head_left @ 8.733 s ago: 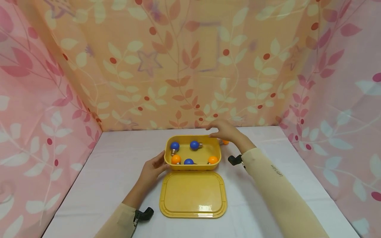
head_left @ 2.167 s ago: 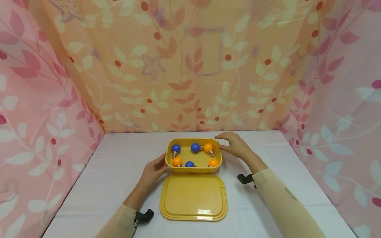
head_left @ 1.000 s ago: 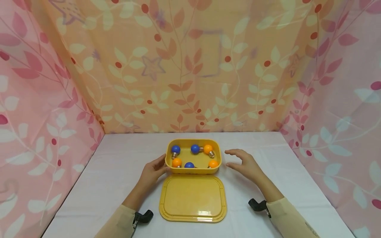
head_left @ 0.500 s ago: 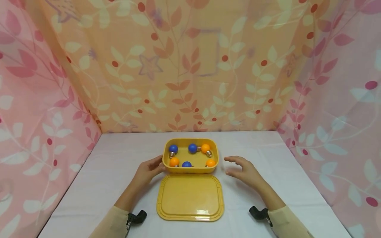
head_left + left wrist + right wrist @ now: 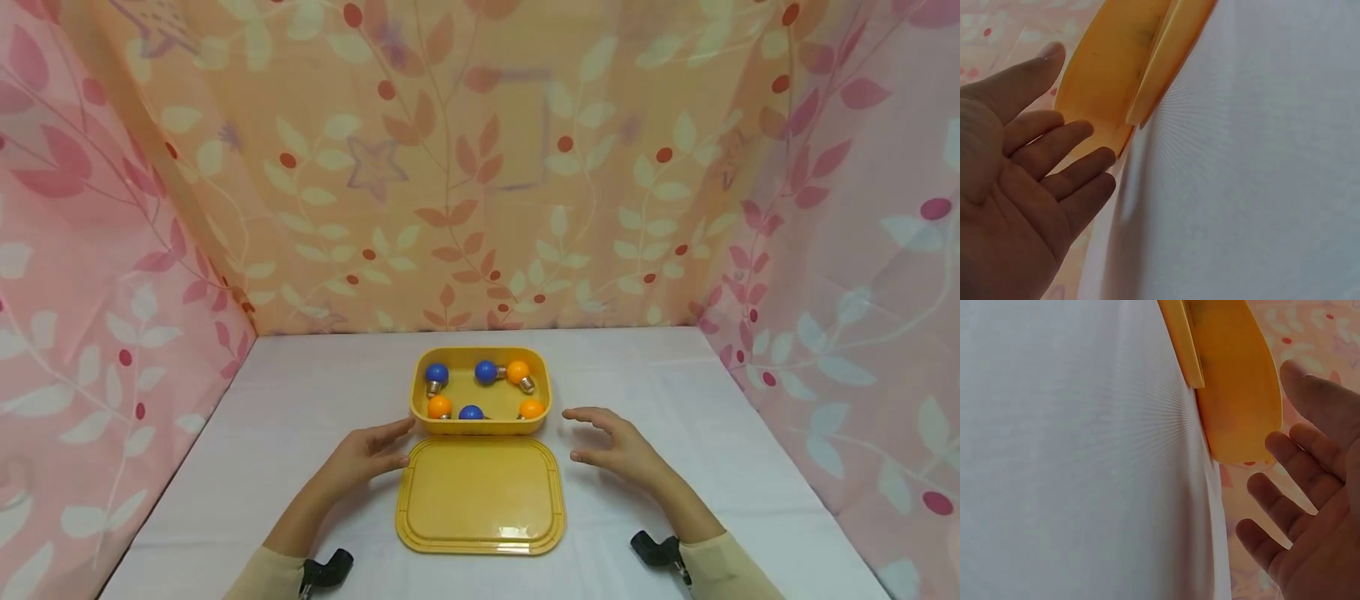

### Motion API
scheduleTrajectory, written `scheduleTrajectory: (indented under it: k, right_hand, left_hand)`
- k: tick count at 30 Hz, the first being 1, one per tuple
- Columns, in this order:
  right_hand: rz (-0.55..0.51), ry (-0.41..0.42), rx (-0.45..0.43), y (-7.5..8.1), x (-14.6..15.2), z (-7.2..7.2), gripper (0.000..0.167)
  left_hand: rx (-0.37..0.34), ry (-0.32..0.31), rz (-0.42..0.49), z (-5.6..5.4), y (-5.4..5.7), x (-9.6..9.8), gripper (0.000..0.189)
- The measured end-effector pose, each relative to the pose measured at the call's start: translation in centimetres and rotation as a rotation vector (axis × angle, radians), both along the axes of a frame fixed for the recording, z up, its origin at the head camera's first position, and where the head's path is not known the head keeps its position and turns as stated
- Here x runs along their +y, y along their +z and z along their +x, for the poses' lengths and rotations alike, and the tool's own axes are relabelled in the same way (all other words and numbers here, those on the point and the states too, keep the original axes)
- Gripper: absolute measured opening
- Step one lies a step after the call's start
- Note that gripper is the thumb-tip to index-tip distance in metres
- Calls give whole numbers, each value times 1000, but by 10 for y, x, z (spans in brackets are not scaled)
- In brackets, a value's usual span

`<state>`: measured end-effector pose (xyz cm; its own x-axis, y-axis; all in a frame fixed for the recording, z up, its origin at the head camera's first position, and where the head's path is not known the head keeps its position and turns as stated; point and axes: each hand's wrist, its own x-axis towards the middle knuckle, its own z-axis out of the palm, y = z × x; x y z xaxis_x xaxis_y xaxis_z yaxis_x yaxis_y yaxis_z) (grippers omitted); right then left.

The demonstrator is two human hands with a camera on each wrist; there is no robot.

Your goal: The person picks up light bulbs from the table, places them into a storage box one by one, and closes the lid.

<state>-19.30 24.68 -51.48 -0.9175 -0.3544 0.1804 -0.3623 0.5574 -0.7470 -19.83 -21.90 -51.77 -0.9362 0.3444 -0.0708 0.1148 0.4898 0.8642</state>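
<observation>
A yellow plastic box (image 5: 480,427) stands uncovered on the table, with three blue bulbs and three orange ones lying inside. Among them are a blue bulb (image 5: 485,372) at the back and an orange bulb (image 5: 518,372) beside it, both with metal screw bases. The yellow lid (image 5: 480,496) lies flat in front of the box. My left hand (image 5: 362,457) is beside the lid's back left corner, fingers relaxed and holding nothing. On the opposite side my right hand (image 5: 621,448) hovers with spread, loosely bent fingers, apart from box and lid.
White cloth (image 5: 315,367) covers the table. A patterned orange curtain (image 5: 450,167) rises behind it, with pink curtains on both sides. A small black wrist device (image 5: 327,570) is on the left arm, and another (image 5: 656,550) on the right.
An orange bulb from beside the box now lies inside it. The right hand has withdrawn to the right and toward the front; the left hand has left the box's side and come forward.
</observation>
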Motion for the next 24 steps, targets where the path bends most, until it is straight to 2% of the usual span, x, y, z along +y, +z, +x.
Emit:
scheduleTrajectory:
  k: [6,12,17,24]
  right_hand:
    - [54,102,17,-9,0,4,67]
    - [93,137,-42,-18,2,7,75]
    - [166,171,-37,-21,0,10,87]
    - [257,187,-35,-19,-3,13,102]
  left_hand:
    - [30,-110,-67,2,-8,-6,77]
    - [7,-235,-120,6,-15,-13,98]
    - [-3,-286,-192,9,-14,-15,107]
    - [13,-326,-290,8,-11,-12,120]
